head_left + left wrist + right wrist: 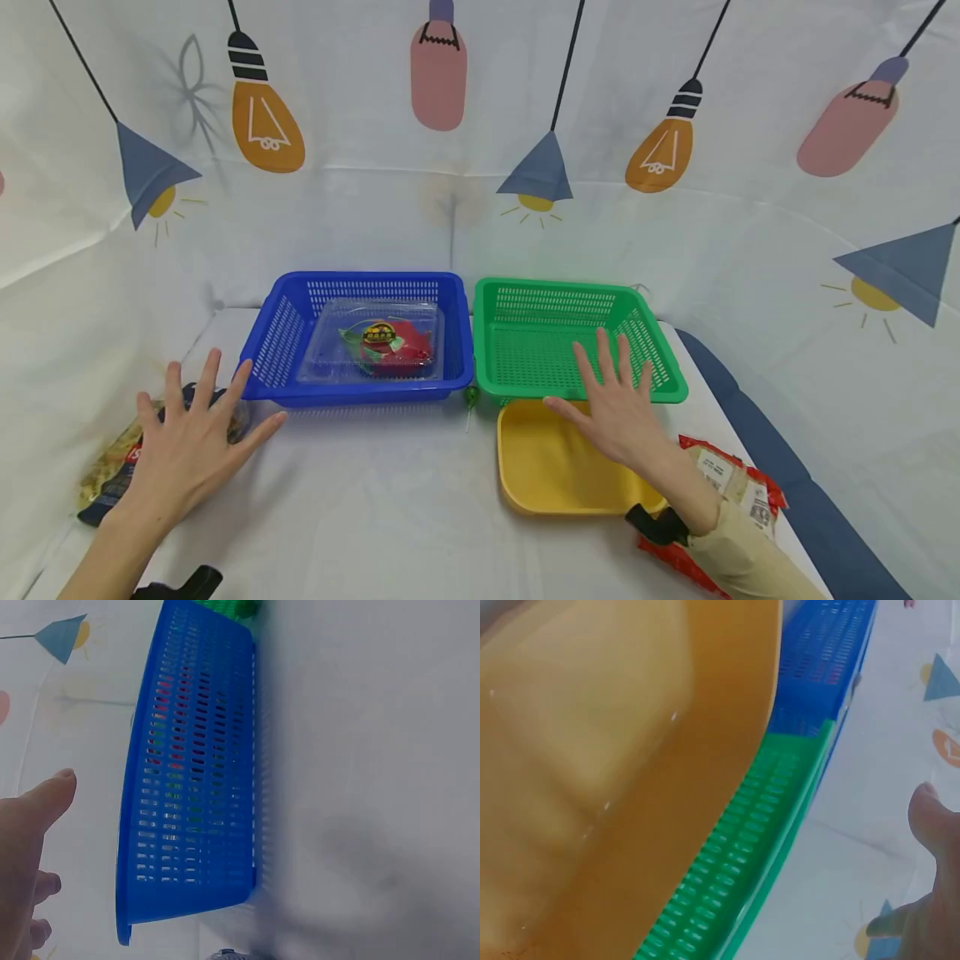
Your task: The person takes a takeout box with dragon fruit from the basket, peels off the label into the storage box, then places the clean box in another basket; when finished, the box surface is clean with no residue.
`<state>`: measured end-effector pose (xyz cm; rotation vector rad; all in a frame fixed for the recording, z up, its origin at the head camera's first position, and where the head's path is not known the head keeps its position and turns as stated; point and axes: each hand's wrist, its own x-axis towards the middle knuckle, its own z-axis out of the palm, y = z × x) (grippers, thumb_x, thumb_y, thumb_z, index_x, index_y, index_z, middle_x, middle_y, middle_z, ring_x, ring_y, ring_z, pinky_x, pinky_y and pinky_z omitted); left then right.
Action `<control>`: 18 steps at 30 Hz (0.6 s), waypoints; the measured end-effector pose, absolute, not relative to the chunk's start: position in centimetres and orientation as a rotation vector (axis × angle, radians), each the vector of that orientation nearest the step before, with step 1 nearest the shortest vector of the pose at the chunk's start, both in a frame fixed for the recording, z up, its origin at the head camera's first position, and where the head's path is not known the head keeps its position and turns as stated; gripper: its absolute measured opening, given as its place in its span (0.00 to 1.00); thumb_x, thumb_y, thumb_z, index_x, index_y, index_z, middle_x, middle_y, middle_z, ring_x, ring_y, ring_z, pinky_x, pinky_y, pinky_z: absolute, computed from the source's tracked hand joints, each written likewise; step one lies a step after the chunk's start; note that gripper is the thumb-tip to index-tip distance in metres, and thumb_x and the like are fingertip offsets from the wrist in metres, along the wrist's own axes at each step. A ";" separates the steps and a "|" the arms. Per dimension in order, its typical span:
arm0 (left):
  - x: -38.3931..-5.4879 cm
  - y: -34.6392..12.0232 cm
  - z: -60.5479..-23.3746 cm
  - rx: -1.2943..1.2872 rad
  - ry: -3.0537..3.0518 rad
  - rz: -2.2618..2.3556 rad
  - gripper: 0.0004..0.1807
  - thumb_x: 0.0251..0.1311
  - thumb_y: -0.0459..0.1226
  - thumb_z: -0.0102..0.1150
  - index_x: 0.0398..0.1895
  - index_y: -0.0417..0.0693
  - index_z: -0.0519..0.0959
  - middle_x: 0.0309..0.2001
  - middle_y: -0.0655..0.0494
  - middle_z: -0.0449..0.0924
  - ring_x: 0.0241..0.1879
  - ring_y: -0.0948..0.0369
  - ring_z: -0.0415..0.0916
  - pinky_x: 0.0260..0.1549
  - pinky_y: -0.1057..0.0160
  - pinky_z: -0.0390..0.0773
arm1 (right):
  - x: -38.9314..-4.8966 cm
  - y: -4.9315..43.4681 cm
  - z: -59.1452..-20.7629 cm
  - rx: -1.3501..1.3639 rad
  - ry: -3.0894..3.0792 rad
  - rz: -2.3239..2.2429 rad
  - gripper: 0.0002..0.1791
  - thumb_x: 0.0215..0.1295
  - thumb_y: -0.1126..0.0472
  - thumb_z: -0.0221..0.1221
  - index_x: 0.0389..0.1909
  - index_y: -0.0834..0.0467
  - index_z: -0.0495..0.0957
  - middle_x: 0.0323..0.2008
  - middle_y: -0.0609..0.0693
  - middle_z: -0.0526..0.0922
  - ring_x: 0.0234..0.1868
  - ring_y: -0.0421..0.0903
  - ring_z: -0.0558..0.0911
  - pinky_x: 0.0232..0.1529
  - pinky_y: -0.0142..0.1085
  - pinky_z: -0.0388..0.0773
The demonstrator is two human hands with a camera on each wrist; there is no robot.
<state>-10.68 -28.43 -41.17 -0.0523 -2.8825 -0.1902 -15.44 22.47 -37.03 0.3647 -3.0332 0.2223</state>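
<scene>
In the head view my left hand (pixel 191 446) has its fingers spread, near the left front corner of a blue basket (pixel 356 398). Inside that basket lies a clear plastic box (pixel 315 354) with a red and green item and a label in it. My right hand (pixel 618 408), fingers also spread, hovers over a yellow tray (pixel 551 492) and the front of a green basket (pixel 525 367). Neither hand holds anything. The left wrist view shows the thumb and some fingertips beside the basket's perforated wall; the right wrist view shows the other thumb apart from the tray.
A dark bag with yellowish contents (pixel 101 492) lies partly behind my left hand. A red and clear packet (pixel 738 483) lies under my right forearm. Between the baskets is a small green object (pixel 471 395). A lamp-patterned cloth (pixel 450 217) hangs behind the white table (pixel 375 517).
</scene>
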 end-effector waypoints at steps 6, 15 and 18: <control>-11.2 -28.2 -40.9 -0.079 -2.882 -0.251 0.54 0.60 0.69 0.51 0.81 0.52 0.46 0.78 0.34 0.37 0.74 0.29 0.23 0.61 0.19 0.28 | -15.8 21.1 -36.4 0.410 -3.028 0.304 0.53 0.66 0.27 0.50 0.81 0.54 0.44 0.80 0.57 0.29 0.78 0.65 0.28 0.69 0.73 0.33; -13.2 -27.5 -40.3 -0.128 -2.889 -0.505 0.50 0.67 0.62 0.51 0.80 0.42 0.48 0.76 0.30 0.43 0.75 0.31 0.31 0.68 0.26 0.35 | -16.9 17.0 -35.3 0.540 -3.046 0.666 0.49 0.69 0.33 0.54 0.79 0.57 0.50 0.79 0.63 0.44 0.76 0.67 0.54 0.69 0.65 0.58; -14.1 -27.1 -40.0 -0.108 -2.918 -0.604 0.48 0.69 0.61 0.48 0.79 0.38 0.49 0.75 0.28 0.46 0.74 0.30 0.40 0.65 0.24 0.45 | -17.5 15.7 -35.1 0.582 -3.013 0.806 0.44 0.70 0.37 0.55 0.77 0.58 0.55 0.77 0.62 0.53 0.73 0.64 0.63 0.67 0.62 0.65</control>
